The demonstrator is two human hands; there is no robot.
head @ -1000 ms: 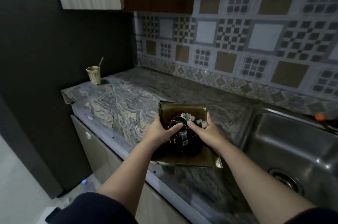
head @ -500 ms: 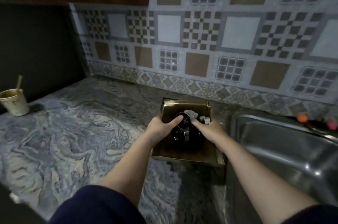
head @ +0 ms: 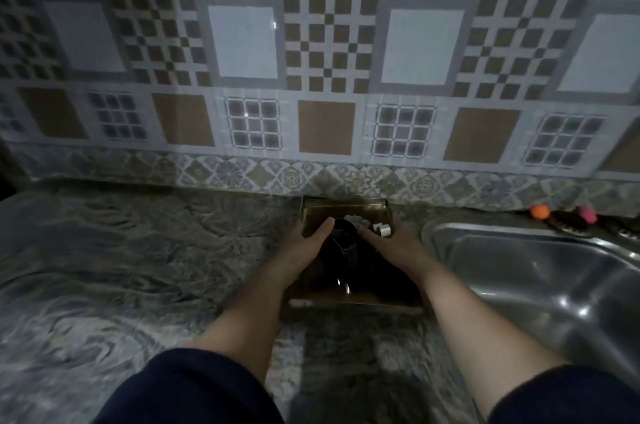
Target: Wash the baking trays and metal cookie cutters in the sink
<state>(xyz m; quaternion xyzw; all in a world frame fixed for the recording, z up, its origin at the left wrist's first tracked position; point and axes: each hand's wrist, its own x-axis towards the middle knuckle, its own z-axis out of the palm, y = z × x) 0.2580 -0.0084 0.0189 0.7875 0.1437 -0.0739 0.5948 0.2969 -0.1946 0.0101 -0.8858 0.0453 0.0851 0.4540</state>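
A brownish metal baking tray (head: pixel 346 212) is held above the marbled counter, just left of the steel sink (head: pixel 540 281). My left hand (head: pixel 304 247) grips its left edge and my right hand (head: pixel 394 245) grips its right edge, thumbs over the rim. Several metal cookie cutters (head: pixel 349 229) lie piled in the tray between my thumbs; one small shiny round cutter (head: pixel 383 230) shows by my right thumb. The tray's near half is dark with shadow, and whether a second tray is stacked under it is hidden.
The marbled counter (head: pixel 121 285) stretches to the left. A patterned tiled wall (head: pixel 311 77) stands right behind the tray. At the sink's back rim sit an orange knob (head: pixel 539 211) and a pink knob (head: pixel 588 214).
The view has swung right and down toward the sink; the cup at the left has left the frame. Both hands still hold the tray with the cutters, now closer to the wall.
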